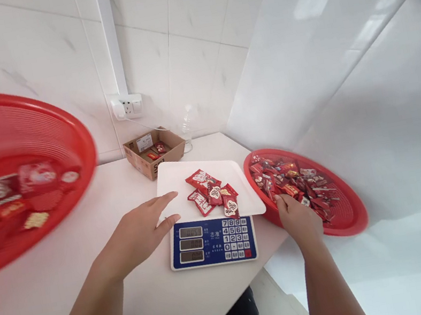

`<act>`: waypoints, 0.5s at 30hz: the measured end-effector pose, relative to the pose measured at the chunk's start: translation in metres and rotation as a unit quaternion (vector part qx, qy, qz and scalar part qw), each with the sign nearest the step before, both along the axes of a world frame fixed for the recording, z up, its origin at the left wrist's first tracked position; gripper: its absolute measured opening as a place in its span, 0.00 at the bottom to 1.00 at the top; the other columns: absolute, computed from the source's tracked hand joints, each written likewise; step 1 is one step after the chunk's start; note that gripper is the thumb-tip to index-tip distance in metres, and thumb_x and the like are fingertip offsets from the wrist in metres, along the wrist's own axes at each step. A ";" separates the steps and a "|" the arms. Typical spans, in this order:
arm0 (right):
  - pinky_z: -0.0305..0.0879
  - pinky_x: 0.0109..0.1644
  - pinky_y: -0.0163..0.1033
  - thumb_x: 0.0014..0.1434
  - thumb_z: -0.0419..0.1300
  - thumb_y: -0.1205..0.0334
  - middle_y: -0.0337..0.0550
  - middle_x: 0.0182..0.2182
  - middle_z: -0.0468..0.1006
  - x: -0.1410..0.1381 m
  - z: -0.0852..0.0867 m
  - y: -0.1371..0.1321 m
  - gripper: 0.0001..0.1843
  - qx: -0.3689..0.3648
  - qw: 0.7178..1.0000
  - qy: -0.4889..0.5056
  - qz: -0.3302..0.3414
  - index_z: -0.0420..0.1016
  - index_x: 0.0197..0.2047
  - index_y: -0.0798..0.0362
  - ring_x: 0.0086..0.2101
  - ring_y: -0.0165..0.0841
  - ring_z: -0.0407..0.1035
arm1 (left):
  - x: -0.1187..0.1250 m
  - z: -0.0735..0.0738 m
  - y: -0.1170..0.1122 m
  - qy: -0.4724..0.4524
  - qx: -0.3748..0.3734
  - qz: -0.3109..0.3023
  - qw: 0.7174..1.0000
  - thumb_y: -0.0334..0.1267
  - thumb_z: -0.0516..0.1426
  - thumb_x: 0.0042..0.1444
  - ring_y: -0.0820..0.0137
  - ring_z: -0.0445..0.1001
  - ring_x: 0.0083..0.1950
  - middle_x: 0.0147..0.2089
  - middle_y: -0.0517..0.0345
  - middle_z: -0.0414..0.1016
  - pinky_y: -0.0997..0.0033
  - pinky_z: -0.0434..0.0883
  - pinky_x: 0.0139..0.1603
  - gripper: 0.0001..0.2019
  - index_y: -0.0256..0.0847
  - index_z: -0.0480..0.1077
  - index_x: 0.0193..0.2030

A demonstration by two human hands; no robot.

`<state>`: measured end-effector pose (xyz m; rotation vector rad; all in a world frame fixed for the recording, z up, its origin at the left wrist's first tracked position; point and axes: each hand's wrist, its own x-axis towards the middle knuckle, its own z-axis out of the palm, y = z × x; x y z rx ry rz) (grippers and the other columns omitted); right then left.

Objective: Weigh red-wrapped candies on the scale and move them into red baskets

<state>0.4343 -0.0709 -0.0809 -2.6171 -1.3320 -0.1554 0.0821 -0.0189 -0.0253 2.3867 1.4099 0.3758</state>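
Observation:
A blue and white electronic scale stands on the white counter, its white weighing tray holding several red candy packets. My left hand rests open beside the tray's near left edge, fingers stretched toward it and empty. My right hand is curled at the near rim of a red mesh basket filled with several red candy packets; its fingers are closed and what they hold is hidden.
A second red basket with a few packets looms large and blurred at the left. A small cardboard box with packets sits at the back by the tiled wall, under a wall socket. The counter edge runs just below the scale.

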 end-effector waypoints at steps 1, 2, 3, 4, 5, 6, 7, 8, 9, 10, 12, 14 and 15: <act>0.64 0.32 0.43 0.65 0.38 0.47 0.55 0.31 0.80 0.000 0.000 0.000 0.29 0.001 1.000 -0.002 0.000 0.75 0.50 0.49 0.29 0.41 0.72 | 0.000 0.000 0.000 0.002 -0.004 0.003 1.000 0.54 0.43 0.63 0.60 0.65 0.63 0.66 0.60 0.63 0.58 0.66 0.59 0.26 0.52 0.56 0.66; 0.64 0.32 0.43 0.65 0.38 0.47 0.54 0.31 0.80 -0.001 0.001 0.000 0.28 0.000 1.000 -0.002 0.000 0.75 0.50 0.48 0.29 0.41 0.72 | 0.000 0.001 -0.001 0.003 -0.008 0.006 1.000 0.55 0.43 0.63 0.60 0.65 0.64 0.67 0.61 0.63 0.58 0.66 0.59 0.26 0.53 0.56 0.66; 0.64 0.32 0.42 0.65 0.38 0.48 0.53 0.31 0.80 -0.002 0.002 0.000 0.28 -0.001 1.000 -0.001 -0.001 0.75 0.50 0.48 0.29 0.41 0.72 | 0.000 0.001 -0.001 0.003 -0.011 0.007 1.000 0.55 0.43 0.63 0.60 0.65 0.64 0.67 0.62 0.62 0.58 0.66 0.59 0.27 0.53 0.56 0.66; 0.64 0.32 0.42 0.65 0.38 0.48 0.53 0.31 0.80 -0.002 0.003 0.000 0.28 -0.005 1.000 0.002 -0.003 0.75 0.50 0.48 0.29 0.41 0.72 | 0.000 0.001 -0.001 0.003 -0.013 0.009 1.000 0.55 0.43 0.63 0.60 0.64 0.64 0.67 0.63 0.62 0.58 0.66 0.59 0.27 0.54 0.56 0.67; 0.65 0.33 0.43 0.65 0.38 0.49 0.53 0.32 0.80 -0.003 0.004 0.000 0.28 -0.010 1.000 0.006 -0.005 0.75 0.51 0.48 0.30 0.41 0.73 | 0.000 0.001 -0.001 0.003 -0.014 0.009 1.000 0.55 0.43 0.63 0.60 0.64 0.64 0.67 0.63 0.62 0.58 0.66 0.59 0.27 0.54 0.56 0.67; 0.65 0.34 0.43 0.66 0.37 0.49 0.53 0.32 0.80 -0.004 0.005 0.000 0.28 -0.017 1.000 0.011 -0.006 0.75 0.51 0.48 0.30 0.42 0.73 | 0.000 0.001 -0.002 0.004 -0.014 0.009 1.000 0.55 0.43 0.63 0.60 0.64 0.64 0.67 0.64 0.62 0.58 0.66 0.59 0.27 0.54 0.56 0.67; 0.65 0.34 0.44 0.66 0.37 0.49 0.54 0.33 0.80 -0.004 0.006 0.000 0.28 -0.023 1.000 0.015 -0.007 0.75 0.51 0.48 0.31 0.42 0.73 | 0.000 0.001 -0.002 0.004 -0.013 0.008 1.000 0.55 0.43 0.63 0.60 0.64 0.64 0.67 0.64 0.62 0.58 0.66 0.59 0.27 0.54 0.55 0.67; 0.65 0.35 0.44 0.66 0.37 0.49 0.54 0.34 0.80 -0.005 0.006 0.000 0.28 -0.028 0.999 0.018 -0.009 0.74 0.52 0.48 0.32 0.43 0.73 | 0.000 0.001 -0.002 0.004 -0.012 0.007 1.000 0.55 0.43 0.63 0.60 0.65 0.64 0.67 0.64 0.62 0.58 0.66 0.59 0.27 0.54 0.56 0.67; 0.65 0.35 0.45 0.66 0.37 0.49 0.54 0.34 0.79 -0.005 0.007 0.000 0.28 -0.033 0.999 0.020 -0.010 0.74 0.52 0.48 0.32 0.43 0.73 | 0.000 0.001 -0.002 0.003 -0.012 0.006 1.000 0.55 0.43 0.63 0.60 0.65 0.64 0.67 0.64 0.62 0.58 0.67 0.59 0.26 0.54 0.56 0.67; 0.65 0.36 0.45 0.66 0.37 0.49 0.54 0.35 0.79 -0.006 0.008 0.000 0.28 -0.036 0.999 0.021 -0.012 0.74 0.52 0.47 0.33 0.43 0.73 | 0.000 0.001 -0.002 0.003 -0.011 0.005 1.000 0.55 0.43 0.63 0.61 0.65 0.64 0.67 0.64 0.62 0.58 0.67 0.59 0.26 0.54 0.56 0.66; 0.65 0.35 0.44 0.66 0.37 0.49 0.54 0.35 0.80 -0.006 0.008 0.000 0.28 -0.037 0.999 0.019 -0.013 0.73 0.52 0.47 0.33 0.43 0.73 | 0.001 0.001 -0.002 0.002 -0.010 0.002 1.000 0.55 0.42 0.63 0.61 0.65 0.64 0.67 0.63 0.62 0.58 0.66 0.59 0.26 0.54 0.56 0.66; 0.65 0.35 0.44 0.66 0.37 0.49 0.54 0.35 0.80 -0.006 0.009 0.000 0.28 -0.036 0.999 0.017 -0.011 0.73 0.52 0.48 0.33 0.43 0.73 | 0.001 0.001 -0.002 0.004 -0.010 0.001 1.000 0.55 0.42 0.63 0.61 0.64 0.64 0.67 0.63 0.63 0.58 0.66 0.60 0.27 0.53 0.56 0.67; 0.65 0.34 0.44 0.66 0.36 0.49 0.54 0.35 0.80 -0.006 0.009 0.000 0.28 -0.035 0.999 0.016 -0.010 0.73 0.52 0.48 0.33 0.43 0.73 | 0.001 0.002 -0.002 0.005 -0.010 0.000 1.000 0.55 0.42 0.63 0.61 0.65 0.64 0.67 0.63 0.63 0.58 0.66 0.60 0.27 0.53 0.56 0.67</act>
